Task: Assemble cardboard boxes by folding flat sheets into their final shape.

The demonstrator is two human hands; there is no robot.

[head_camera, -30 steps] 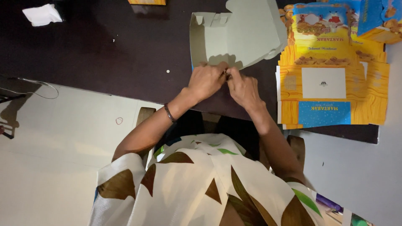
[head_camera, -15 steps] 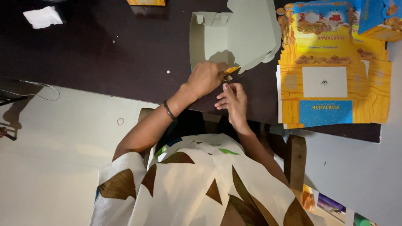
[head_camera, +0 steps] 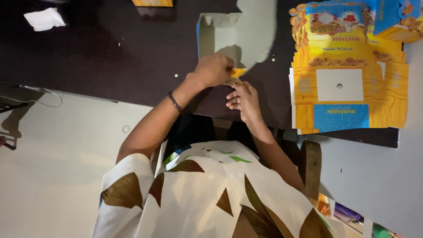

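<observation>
A partly folded cardboard box (head_camera: 246, 35), grey on the inside with blue and orange print outside, lies on the dark table (head_camera: 110, 57). My left hand (head_camera: 215, 69), with a dark bracelet on its wrist, pinches the box's orange flap (head_camera: 238, 72) at the near edge. My right hand (head_camera: 243, 99) rests just below it with loosely spread fingers. Its fingertips touch the table right under the flap and grip nothing.
A stack of flat printed cartons (head_camera: 348, 94) lies to the right, with folded boxes (head_camera: 392, 20) behind it. A crumpled white paper (head_camera: 44, 18) sits at the far left and an orange box (head_camera: 152, 2) at the far edge. A thin cable (head_camera: 42, 94) runs past the table's left edge.
My right hand has drawn back from the flap toward the table's near edge. My left hand keeps its pinch, and the orange flap now shows beside it.
</observation>
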